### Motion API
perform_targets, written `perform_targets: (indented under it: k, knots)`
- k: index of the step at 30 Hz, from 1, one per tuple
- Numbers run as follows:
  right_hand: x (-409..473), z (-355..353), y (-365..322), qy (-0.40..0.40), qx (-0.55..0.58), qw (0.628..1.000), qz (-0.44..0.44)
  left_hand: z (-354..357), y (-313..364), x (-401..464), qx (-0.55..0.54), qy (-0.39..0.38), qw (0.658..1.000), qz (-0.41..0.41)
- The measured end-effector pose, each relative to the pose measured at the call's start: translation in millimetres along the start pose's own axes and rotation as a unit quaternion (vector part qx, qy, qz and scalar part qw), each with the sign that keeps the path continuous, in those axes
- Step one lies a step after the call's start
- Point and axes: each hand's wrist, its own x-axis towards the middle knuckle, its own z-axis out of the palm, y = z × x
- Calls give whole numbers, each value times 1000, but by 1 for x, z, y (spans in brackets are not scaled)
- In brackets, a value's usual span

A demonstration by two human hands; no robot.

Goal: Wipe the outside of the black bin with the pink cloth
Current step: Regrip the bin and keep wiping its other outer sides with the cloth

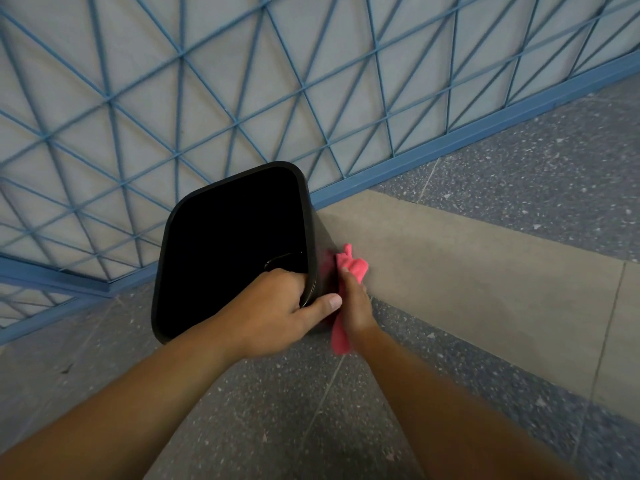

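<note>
A corridor or landing of a public or institutional building is suggested. A speckled grey terrazzo floor (519,161), crossed by a plain grey tiled band (485,271), is bounded by a blue-painted metal railing (180,109) of criss-crossed bars, through which a lower surface is seen.

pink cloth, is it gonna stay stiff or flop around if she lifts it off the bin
Probably floppy: the pink cloth bunches into soft folds above the right hand, and a loose tail hangs below it. It looks light, held with one hand against the black bin. It likely won't slip much, since the fabric crumples under the grip.
</note>
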Motion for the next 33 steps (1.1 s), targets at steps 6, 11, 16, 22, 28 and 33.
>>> perform_targets:
  k: [6, 11, 16, 22, 28, 33]
  knots:
    - [-23, 9, -24, -3, -1, 1000, -18, 0, 0, 1, -2, -5, 1000, 6]
    - [-20, 7, -27, -6, 0, 1000, 13, 2, -4, 0, -3, -5, 1000, -2]
    - [-32, 5, -26, 34, 12, 999, -2, 2, -4, 2, 8, -4, 1000, 11]
    - [-28, 4, -15, -7, -69, 998, -7, 3, -4, 1, -5, -9, 1000, 12]
    - [-10, -9, -8, -12, -102, 994, 48, 2, -6, 3, 14, -5, 1000, 10]
    - [-49, -2, -38, -10, -50, 999, -1, 1, -2, 0, 14, 1, 1000, 13]
